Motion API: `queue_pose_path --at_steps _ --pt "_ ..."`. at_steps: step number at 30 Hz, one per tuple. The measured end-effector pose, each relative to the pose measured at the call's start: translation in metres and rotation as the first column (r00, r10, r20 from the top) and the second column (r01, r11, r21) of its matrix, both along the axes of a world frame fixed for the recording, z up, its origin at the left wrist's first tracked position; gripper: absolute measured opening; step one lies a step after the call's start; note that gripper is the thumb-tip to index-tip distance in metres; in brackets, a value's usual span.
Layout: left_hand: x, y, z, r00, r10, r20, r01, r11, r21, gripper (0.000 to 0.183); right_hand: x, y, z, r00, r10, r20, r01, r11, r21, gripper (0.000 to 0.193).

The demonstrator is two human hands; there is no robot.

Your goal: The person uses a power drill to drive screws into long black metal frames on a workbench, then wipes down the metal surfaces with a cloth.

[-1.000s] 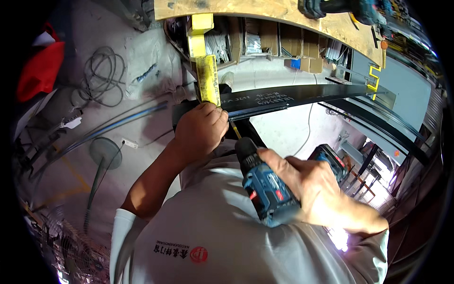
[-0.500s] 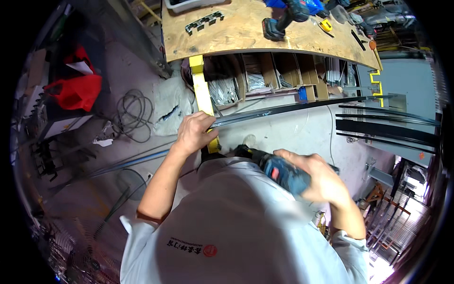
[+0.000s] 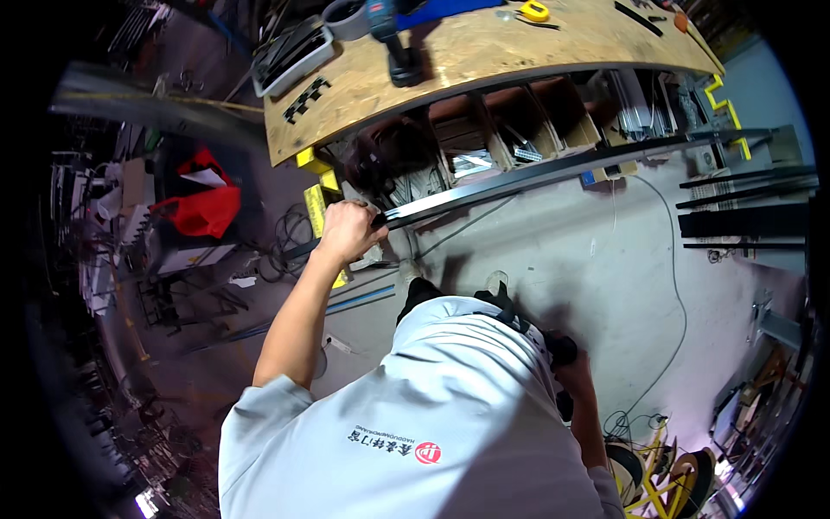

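Observation:
My left hand (image 3: 346, 232) is closed round the near left end of a long dark metal profile (image 3: 519, 185). The profile runs rightward in front of the workbench, with a yellow support (image 3: 316, 208) beside my left hand. Down at my right hip, my right hand (image 3: 574, 374) is closed at a cordless drill (image 3: 562, 348); only a black rounded part of it shows, and my fingers are partly hidden by shadow and my shirt.
The wooden workbench (image 3: 484, 54) bears a second cordless drill (image 3: 399, 60), a tape measure (image 3: 535, 11) and a tray (image 3: 298, 67). Cardboard boxes (image 3: 540, 121) stand beneath. Black profiles (image 3: 743, 227) jut in at right. A cable (image 3: 683, 303) crosses the floor, and a red cloth (image 3: 207, 209) lies at left.
My right hand has gone from in front of my body down to my right hip with the drill. My left hand still grips the profile. The view has turned.

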State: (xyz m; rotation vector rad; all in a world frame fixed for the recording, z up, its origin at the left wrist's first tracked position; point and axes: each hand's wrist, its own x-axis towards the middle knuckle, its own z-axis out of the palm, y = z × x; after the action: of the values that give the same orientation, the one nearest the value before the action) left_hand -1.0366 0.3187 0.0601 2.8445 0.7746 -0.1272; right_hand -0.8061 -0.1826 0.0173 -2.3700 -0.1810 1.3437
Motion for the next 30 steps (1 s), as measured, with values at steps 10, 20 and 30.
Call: queue_pose_path --at_steps 10,20,30 --pt "0.045 -0.011 -0.013 0.954 0.301 -0.005 -0.300 0.949 -0.101 0.033 0.090 -0.052 -0.026 0.979 0.078 0.188 -0.113 0.976 0.185 0.067" --pt "0.057 0.060 -0.061 0.677 0.731 0.092 -0.502 0.549 -0.669 0.034 0.214 0.028 0.071 0.979 -0.065 0.193 -0.002 0.945 0.326 0.070" --pt "0.296 -0.022 -0.027 0.912 0.311 0.268 -0.095 0.795 -0.599 0.023 0.367 0.105 0.201 0.968 -0.167 0.188 0.000 0.747 0.664 0.071"
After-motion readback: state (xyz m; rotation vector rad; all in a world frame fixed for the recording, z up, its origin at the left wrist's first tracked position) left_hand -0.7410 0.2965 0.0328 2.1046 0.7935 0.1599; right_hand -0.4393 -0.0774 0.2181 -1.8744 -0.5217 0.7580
